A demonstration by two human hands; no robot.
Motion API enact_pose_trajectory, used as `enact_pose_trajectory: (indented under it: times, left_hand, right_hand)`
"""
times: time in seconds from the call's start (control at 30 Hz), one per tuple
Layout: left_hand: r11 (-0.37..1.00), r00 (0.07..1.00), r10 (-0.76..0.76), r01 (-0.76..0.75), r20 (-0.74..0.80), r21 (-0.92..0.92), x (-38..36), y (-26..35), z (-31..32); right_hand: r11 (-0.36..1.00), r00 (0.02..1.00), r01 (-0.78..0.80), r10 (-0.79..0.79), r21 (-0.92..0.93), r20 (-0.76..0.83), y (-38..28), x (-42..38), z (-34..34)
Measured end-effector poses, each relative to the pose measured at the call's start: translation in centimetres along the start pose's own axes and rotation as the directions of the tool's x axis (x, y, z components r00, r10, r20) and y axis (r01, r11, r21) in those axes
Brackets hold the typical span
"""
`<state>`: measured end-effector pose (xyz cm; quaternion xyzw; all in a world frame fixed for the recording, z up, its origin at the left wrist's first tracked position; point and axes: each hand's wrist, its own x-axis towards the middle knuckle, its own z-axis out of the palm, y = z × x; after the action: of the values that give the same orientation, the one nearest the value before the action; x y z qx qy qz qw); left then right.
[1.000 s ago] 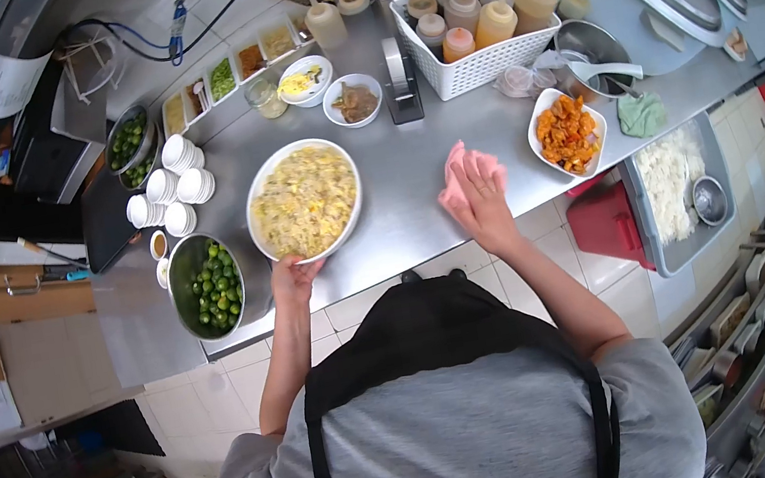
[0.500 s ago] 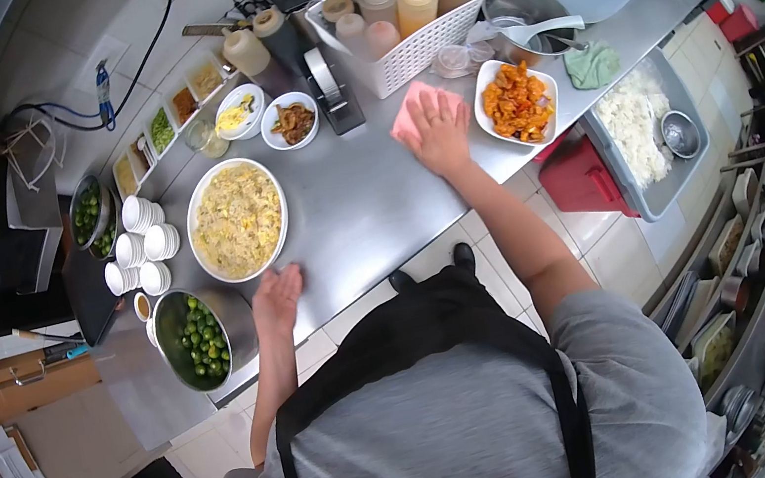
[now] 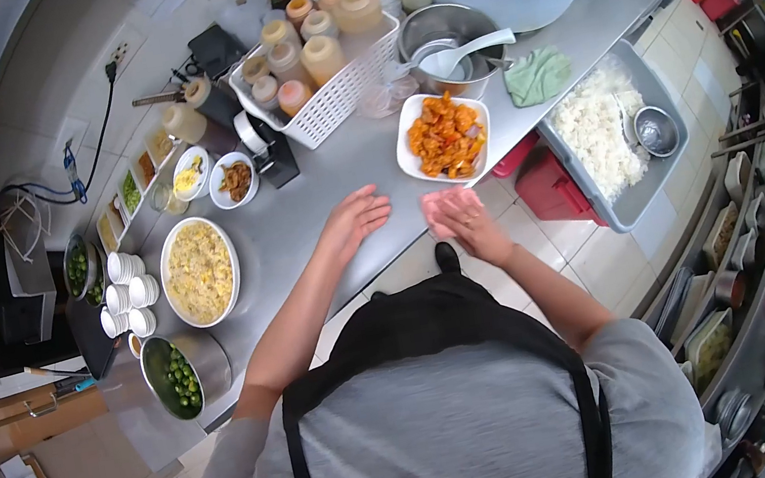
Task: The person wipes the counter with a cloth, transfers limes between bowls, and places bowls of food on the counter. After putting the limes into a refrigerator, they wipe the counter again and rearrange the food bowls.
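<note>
Pink cloth [image 3: 437, 202] lies at the near edge of the steel table [image 3: 318, 209], just below the white dish of orange food [image 3: 443, 136]. Right hand [image 3: 464, 216] rests flat on the cloth, fingers [image 3: 448, 224] spread and pressed down on it, not curled around it. Left hand [image 3: 352, 222] lies palm down on bare table just beside the cloth, fingers extended, holding nothing. Further left: large white bowl of yellow rice [image 3: 199, 271], a stack of small white cups [image 3: 124, 297] and a steel bowl of limes [image 3: 179, 376]. Behind the hands: white basket of squeeze bottles [image 3: 315, 64]. To the right: green rag [image 3: 538, 75] and a grey tray of white rice [image 3: 601, 136].
</note>
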<state>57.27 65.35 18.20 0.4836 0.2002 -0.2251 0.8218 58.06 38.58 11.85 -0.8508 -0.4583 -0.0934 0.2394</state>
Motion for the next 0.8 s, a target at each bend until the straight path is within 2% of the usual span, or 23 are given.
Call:
enact_pose_trajectory:
  times: [0.03, 0.1, 0.17, 0.2, 0.23, 0.27, 0.33, 0.37, 0.43, 0.47, 0.5, 0.53, 0.57, 0.6, 0.67, 0.7, 0.73, 0.77, 0.8]
  left_hand:
    - [1.0, 1.0, -0.003, 0.003, -0.001, 0.003, 1.4, 0.4, 1.4]
    - [0.997, 0.995, -0.076, 0.076, -0.066, 0.006, 3.8, 1.2, 4.2]
    - [0.995, 0.995, -0.091, 0.092, -0.04, 0.046, 6.1, 1.2, 5.7]
    - [0.991, 0.995, -0.1, 0.101, -0.013, 0.087, 6.9, 1.2, 6.3]
    - [0.989, 0.992, -0.098, 0.106, -0.074, 0.104, 7.8, 0.8, 6.4]
    - [0.99, 0.992, -0.095, 0.103, -0.078, 0.1, 8.1, 0.8, 6.7]
    - [0.986, 0.987, -0.056, 0.078, -0.15, 0.147, 8.0, 0.7, 6.6]
    - [0.988, 0.986, -0.051, 0.074, -0.161, 0.139, 7.5, 0.5, 6.0]
    - [0.992, 0.985, 0.002, 0.019, -0.17, 0.122, 5.8, 0.3, 4.1]
    - [0.995, 0.98, 0.004, 0.017, -0.201, 0.102, 4.6, 0.2, 3.1]
    - [0.996, 0.973, 0.004, 0.016, -0.232, 0.083, 3.0, 0.0, 1.8]
    - [0.998, 0.964, 0.008, 0.01, -0.264, 0.067, 1.7, -0.4, 0.1]
    - [0.999, 0.955, 0.009, 0.007, -0.296, 0.051, 0.3, -0.8, -1.5]
    - [0.999, 0.941, 0.032, -0.021, -0.338, 0.034, -1.4, -1.1, -2.7]
    - [0.998, 0.922, 0.062, -0.06, -0.382, 0.016, -4.8, -1.4, -4.8]
    - [0.998, 0.907, 0.057, -0.068, -0.418, -0.012, -6.4, -1.7, -5.8]
    - [0.996, 0.89, 0.05, -0.077, -0.452, -0.042, -7.7, -2.0, -6.6]
    - [0.995, 0.888, 0.057, -0.089, -0.456, -0.049, -8.6, -2.3, -7.2]
    - [0.992, 0.881, 0.07, -0.11, -0.468, -0.058, -9.4, -2.7, -7.8]
  right_hand:
    - [0.997, 0.999, -0.015, 0.012, -0.069, -0.05, 1.9, -0.9, -0.8]
    - [0.996, 0.988, -0.094, 0.094, 0.011, -0.12, 7.6, -2.3, -2.3]
    - [0.893, 0.924, -0.336, 0.375, 0.301, -0.082, 10.0, -1.3, -7.8]
    - [0.828, 0.862, -0.437, 0.497, 0.351, -0.102, 16.3, -3.4, -5.1]
    - [0.889, 0.886, -0.43, 0.384, -0.155, -0.259, 15.8, -2.8, -8.2]
    - [0.828, 0.797, -0.552, 0.491, -0.097, -0.352, 17.3, -2.7, -8.5]
    - [0.789, 0.708, -0.613, 0.53, -0.035, -0.467, 18.5, -1.5, -9.0]
    - [0.797, 0.716, -0.604, 0.524, -0.032, -0.46, 17.8, -0.3, -9.2]
    - [0.779, 0.661, -0.551, 0.626, 0.299, -0.414, 15.0, 2.4, -8.5]
    - [0.815, 0.714, -0.48, 0.578, 0.323, -0.395, 13.4, 3.5, -7.6]
    - [0.735, 0.752, -0.465, 0.622, 0.493, -0.219, 11.4, 5.0, -7.4]
    - [0.866, 0.837, -0.406, 0.481, 0.293, -0.263, 10.4, 5.1, -5.0]
    - [0.957, 0.939, -0.273, 0.243, -0.1, -0.244, 9.1, 5.6, -3.6]
    - [0.96, 0.941, -0.262, 0.232, -0.099, -0.245, 8.4, 6.7, -4.1]
    - [0.989, 0.989, -0.002, -0.02, -0.15, -0.146, 7.4, 9.2, -6.1]
    - [0.951, 0.903, -0.158, 0.248, 0.266, -0.35, 10.1, 10.5, -3.8]
    - [0.976, 0.925, -0.22, 0.208, -0.002, -0.318, 9.8, 12.8, -7.9]
    - [0.929, 0.944, -0.252, 0.174, -0.272, -0.279, 9.3, 15.1, -12.1]
    - [0.812, 0.945, -0.247, 0.083, -0.529, -0.315, 11.9, 16.4, -12.7]
